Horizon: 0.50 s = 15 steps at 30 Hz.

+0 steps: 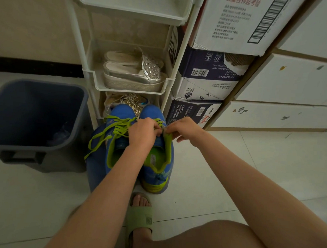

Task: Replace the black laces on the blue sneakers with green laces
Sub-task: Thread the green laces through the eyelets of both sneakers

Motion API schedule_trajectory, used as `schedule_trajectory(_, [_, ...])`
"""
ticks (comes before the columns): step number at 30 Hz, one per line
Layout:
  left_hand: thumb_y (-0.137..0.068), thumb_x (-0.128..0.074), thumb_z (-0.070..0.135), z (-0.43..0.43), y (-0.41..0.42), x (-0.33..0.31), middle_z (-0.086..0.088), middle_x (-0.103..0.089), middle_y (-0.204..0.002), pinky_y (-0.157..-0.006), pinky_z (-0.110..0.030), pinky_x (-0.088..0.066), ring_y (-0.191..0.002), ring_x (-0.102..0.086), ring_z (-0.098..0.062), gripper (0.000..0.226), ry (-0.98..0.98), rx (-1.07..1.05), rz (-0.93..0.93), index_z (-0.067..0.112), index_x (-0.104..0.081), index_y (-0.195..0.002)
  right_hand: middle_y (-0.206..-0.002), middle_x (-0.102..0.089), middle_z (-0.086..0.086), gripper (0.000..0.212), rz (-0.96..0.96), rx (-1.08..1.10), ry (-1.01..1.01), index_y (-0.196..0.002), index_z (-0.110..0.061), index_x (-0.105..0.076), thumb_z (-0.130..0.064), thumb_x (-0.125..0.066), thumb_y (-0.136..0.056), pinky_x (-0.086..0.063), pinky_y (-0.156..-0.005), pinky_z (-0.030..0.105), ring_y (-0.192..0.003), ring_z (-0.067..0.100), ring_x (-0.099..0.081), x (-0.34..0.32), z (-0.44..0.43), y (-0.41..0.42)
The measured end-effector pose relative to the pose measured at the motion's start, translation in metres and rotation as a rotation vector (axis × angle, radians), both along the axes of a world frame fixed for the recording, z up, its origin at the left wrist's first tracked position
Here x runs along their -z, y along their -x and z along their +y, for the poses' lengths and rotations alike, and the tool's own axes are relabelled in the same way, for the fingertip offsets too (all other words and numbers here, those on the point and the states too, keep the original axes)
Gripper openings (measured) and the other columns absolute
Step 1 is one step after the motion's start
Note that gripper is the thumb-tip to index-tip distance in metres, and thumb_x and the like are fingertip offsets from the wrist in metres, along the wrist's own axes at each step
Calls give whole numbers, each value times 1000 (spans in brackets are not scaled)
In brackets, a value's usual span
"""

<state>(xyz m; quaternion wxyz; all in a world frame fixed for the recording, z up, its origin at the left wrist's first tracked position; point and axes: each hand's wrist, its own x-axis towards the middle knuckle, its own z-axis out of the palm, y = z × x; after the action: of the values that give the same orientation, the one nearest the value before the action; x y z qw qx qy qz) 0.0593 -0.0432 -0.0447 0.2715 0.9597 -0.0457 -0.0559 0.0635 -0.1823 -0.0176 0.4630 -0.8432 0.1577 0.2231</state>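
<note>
head view: relacing under way at the top eyelets of the right-side shoe, both hands engaged.
blue sneakers [152,112] stand on the floor [213,164] before the shoe rack [89,76]. left hand [143,132] curls round a green lace [158,121]; right hand [185,129] pinches the shoe's upper edge. risks: a skipped eyelet, uneven lace ends, or the neighbouring shoe's trailing ends snagging.

eyelets of one sneaker [158,161] hidden, bin [25,147] cropped
</note>
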Motion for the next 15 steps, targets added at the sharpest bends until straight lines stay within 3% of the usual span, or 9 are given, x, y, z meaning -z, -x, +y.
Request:
schedule_trajectory(8, [-94,-55,27,-8,1,6,-7,-68,-98,-62,-31,-36,-93,-61,-25,19,-91,-46,-56,20,-74,-95,-67,-62,10,24,-27,-3,-23,-102,12,-67,-4,-63,-84,-50,-50,18,-54,10,-60,3,2,0])
schedule_trajectory(15, [-93,-54,24,-9,1,7,-8,-68,-94,-62,-31,-37,-90,-61,-27,20,-101,-8,-80,18,-73,-94,-73,-63,5,19,1,146,-174,-94,-1,-66,-20,-62,-91,-50,-61,25,-62,14,-60,17,0,1])
